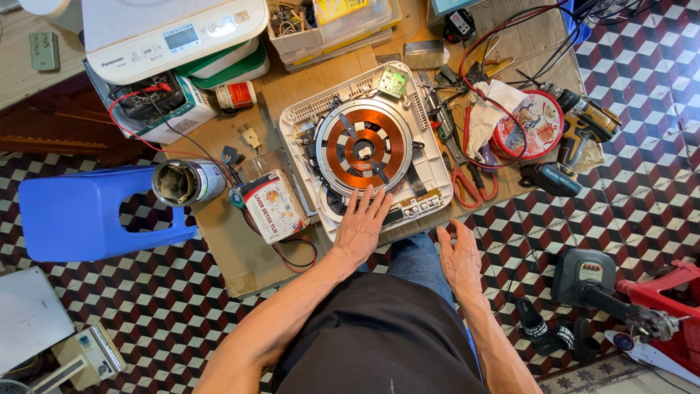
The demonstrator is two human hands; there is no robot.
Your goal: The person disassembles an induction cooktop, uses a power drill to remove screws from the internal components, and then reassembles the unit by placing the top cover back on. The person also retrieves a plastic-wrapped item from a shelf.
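Evidently the opened cooker (364, 149) lies on cardboard (240, 255) just ahead of the knees, its copper coil (363, 149) exposed. Left hand (361, 222) rests flat on the near edge, fingers spread, holding nothing; right hand (459, 255) hovers beside it, open and empty. Steadying works best with the palm on the plastic frame, clear of the coil windings and loose wires.

A single head-worn camera looks almost straight down from above the person's own lap. The opened induction cooker (368, 146) sits centre frame on a cardboard sheet (240, 248), with both forearms entering from the bottom edge. The wide view takes in the surrounding chequered floor (634, 95).
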